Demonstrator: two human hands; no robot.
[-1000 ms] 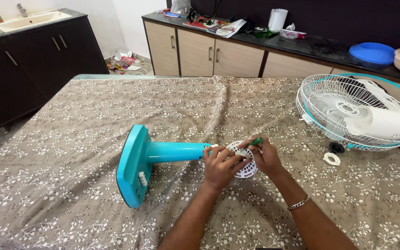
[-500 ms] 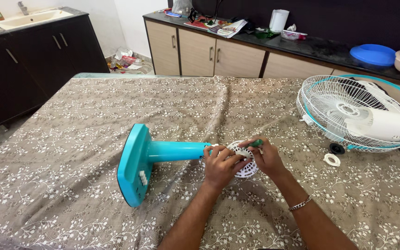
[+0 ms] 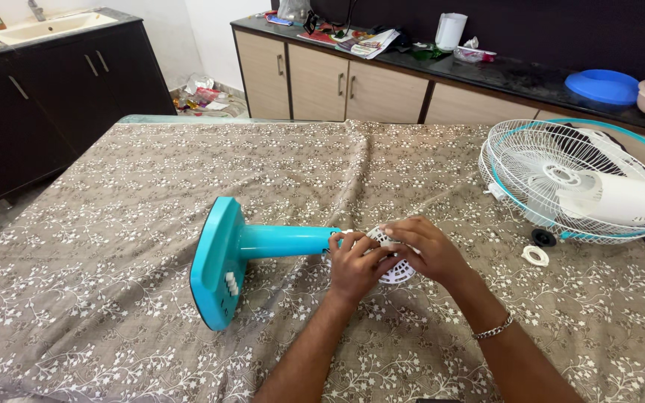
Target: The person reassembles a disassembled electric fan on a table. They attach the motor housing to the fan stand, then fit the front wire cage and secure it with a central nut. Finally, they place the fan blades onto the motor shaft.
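A turquoise fan stand (image 3: 244,250) lies on its side on the cloth-covered table, its flat base to the left and its pole pointing right. At the pole's right end sits a white slotted motor cover (image 3: 395,263). My left hand (image 3: 354,265) grips that cover from the near side. My right hand (image 3: 427,250) is curled over its top right edge and hides the green-handled tool seen in it earlier. A metal bracelet circles my right wrist.
A white wire fan guard with a teal rim and white blades (image 3: 580,183) lies at the table's right. Beside it rest a small black ring (image 3: 542,238) and a white ring (image 3: 535,256). Cabinets and a cluttered counter with a blue bowl (image 3: 600,86) stand behind.
My right hand has rolled over the white cover, so the green tool tip that showed above my fingers is hidden. The left hand and stand have barely moved.
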